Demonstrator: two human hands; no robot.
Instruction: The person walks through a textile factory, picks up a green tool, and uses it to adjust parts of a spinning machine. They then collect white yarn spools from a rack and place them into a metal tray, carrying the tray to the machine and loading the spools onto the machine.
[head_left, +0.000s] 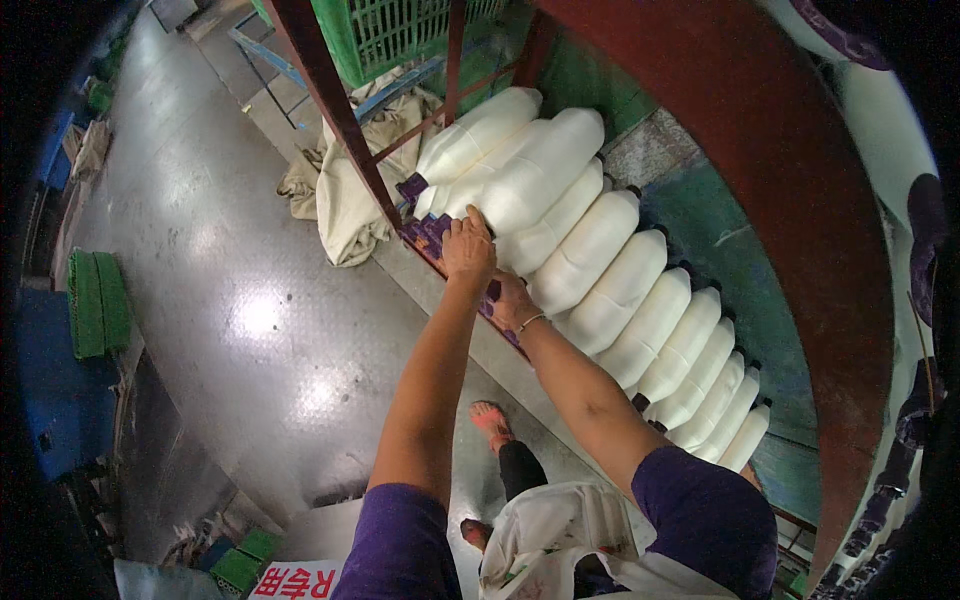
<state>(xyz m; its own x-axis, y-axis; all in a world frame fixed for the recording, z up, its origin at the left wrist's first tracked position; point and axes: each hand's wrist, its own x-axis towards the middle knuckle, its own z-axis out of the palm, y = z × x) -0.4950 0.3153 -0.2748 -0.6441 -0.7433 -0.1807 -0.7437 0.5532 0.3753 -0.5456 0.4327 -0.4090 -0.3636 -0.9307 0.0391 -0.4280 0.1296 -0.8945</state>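
Note:
Large white roving bobbins (587, 250) with dark purple tube ends lie side by side in a slanting row, from the upper middle to the lower right. My left hand (468, 250) is closed at the near end of a bobbin, its fingers bent and one finger against the white roving. Just below and to the right, my right hand (513, 302) is closed around a dark purple tube end (493, 290); its fingers are partly hidden. Purple pieces (430, 235) sit along the rail beside my left hand.
A red-brown metal post (335, 100) rises left of the bobbins, near a green plastic crate (400, 40). Crumpled beige cloth (350, 195) lies by its foot. A broad red-brown curved beam (790, 200) runs along the right. Grey floor (250, 250) stretches to the left.

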